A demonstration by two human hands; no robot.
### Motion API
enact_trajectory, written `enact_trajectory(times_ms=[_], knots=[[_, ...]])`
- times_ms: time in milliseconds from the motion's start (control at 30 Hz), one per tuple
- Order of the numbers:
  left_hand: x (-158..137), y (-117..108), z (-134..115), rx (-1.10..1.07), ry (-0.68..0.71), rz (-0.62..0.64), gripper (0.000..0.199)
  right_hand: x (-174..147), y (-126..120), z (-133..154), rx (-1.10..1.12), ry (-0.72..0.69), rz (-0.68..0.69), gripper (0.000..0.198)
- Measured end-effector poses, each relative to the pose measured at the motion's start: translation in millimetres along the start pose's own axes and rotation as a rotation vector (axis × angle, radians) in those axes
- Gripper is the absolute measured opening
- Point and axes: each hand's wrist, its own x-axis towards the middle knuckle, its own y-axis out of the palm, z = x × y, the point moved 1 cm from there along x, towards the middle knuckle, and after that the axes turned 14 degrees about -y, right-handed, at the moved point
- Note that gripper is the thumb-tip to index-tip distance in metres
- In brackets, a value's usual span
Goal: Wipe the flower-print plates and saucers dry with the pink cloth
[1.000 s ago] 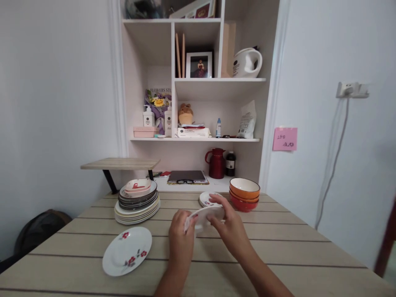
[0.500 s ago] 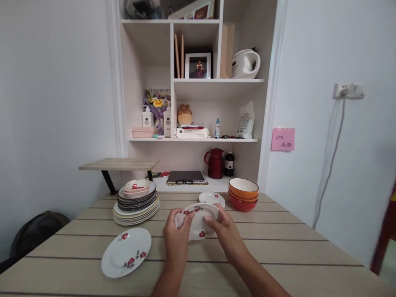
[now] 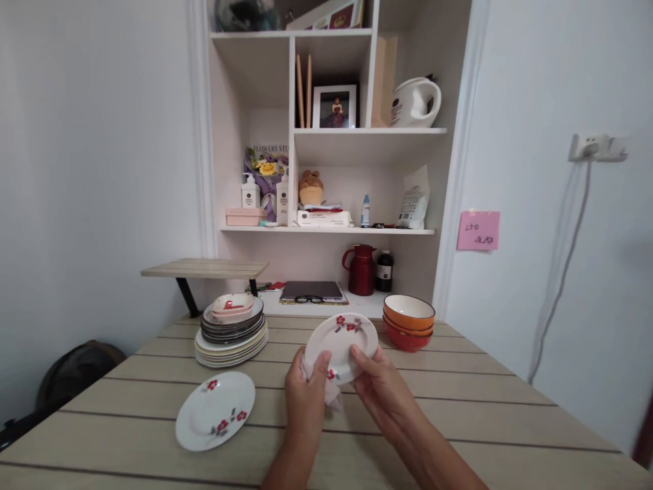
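A small white plate [image 3: 341,344] with red flowers is held tilted up above the table, its patterned face toward me. My left hand [image 3: 306,384] grips its left edge, thumb on the face, with a whitish cloth or tissue [image 3: 332,397] bunched behind and hanging below the rim. On the opposite side my right hand [image 3: 375,378] pinches the lower right edge, thumb on top and fingers underneath. Left of my hands, a larger white plate [image 3: 215,412] with the same red flowers lies flat on the wooden table [image 3: 153,425].
A stack of plates [image 3: 232,340] topped by small dishes [image 3: 233,307] stands at the back left, near a raised wooden stand [image 3: 207,269]. Stacked orange and red bowls [image 3: 408,320] stand at the back right. Behind are a laptop [image 3: 312,291], a red jug [image 3: 361,270] and shelves.
The held plate has been raised and turned, so its flowers face differently and the cloth now hangs below it. It now covers the small plate behind. The whole view has shifted slightly.
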Motion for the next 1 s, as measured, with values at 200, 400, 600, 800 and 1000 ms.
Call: enact_trajectory(times_ms=[200,400,600,800,1000], knots=[[5.8,-8.2,2.4,0.364,0.331,-0.058,0.017,6.6,-13.2,19.3,-0.654,-0.36,0.047,0.036],[9.2,-13.5,5.6,0.605,0.625,-0.063,0.012,8.0,-14.8,30.6,-0.97,-0.625,0.29,0.015],[8.9,-13.7,2.8,0.53,0.587,-0.049,0.013,10.6,-17.1,28.3,-0.873,-0.49,0.246,0.01],[12.6,-13.0,-0.2,0.243,0.188,-0.086,0.032,2.6,-7.0,9.0,-0.396,-0.197,0.084,0.019],[7.2,-7.5,-1.2,0.095,0.042,-0.022,0.036,-2.1,0.9,3.5,-0.091,-0.051,-0.037,0.037]])
